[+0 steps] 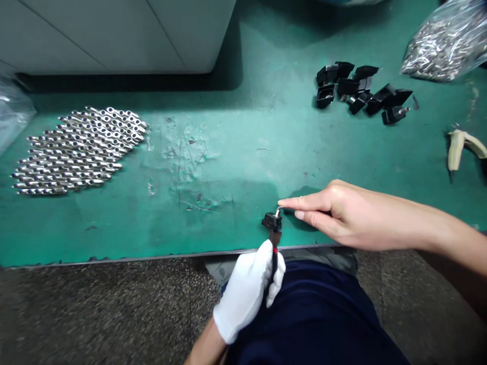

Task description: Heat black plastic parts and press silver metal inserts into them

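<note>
My left hand (249, 284), in a white glove, is closed around the dark handles of pliers (275, 238) with a red mark below the jaws. Their jaws meet a small black plastic part (271, 221) at the bench's front edge. A short metal stud (277, 213) rises from that part. My bare right hand (327, 213) grips a thin dark hex key (288, 210), its index finger stretched along it. The key's bent end meets the top of the stud. Most of the key's length is hidden under the fingers.
Several metal rods (79, 152) lie in rows at left on the green bench (228, 132). Black plastic parts (348, 87) are grouped at back right, near a clear bag of metal pieces (443, 48). Cream-handled cutters (458, 147) lie at right. A grey box (114, 35) stands behind.
</note>
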Demonstrator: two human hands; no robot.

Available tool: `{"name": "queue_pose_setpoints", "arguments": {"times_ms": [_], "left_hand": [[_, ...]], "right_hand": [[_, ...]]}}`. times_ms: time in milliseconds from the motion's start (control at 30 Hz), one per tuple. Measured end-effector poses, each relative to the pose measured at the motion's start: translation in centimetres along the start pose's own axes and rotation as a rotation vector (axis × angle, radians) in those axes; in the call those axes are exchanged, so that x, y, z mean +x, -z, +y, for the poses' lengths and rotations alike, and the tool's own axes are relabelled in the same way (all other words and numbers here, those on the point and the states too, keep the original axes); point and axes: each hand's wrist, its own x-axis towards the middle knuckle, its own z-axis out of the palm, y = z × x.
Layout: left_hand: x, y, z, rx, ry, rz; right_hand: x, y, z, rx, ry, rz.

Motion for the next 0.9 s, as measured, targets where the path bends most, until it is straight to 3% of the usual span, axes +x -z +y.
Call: {"name": "queue_pose_setpoints", "arguments": {"times_ms": [267,600,900], "left_hand": [[0.2,0.1,-0.3,-0.026,0.023,-0.009],[0.1,0.2,0.6,-0.026,0.027,-0.052],[0.0,0.3,1.1,0.002,0.027,-0.031]], "right_hand": [[2.1,2.1,0.7,0.062,0.071,-0.150],[5.1,4.1,1.8,0.193,0.091,-0.407],[7.5,4.9,1.9,0.224,-0.148,-0.599]]}}
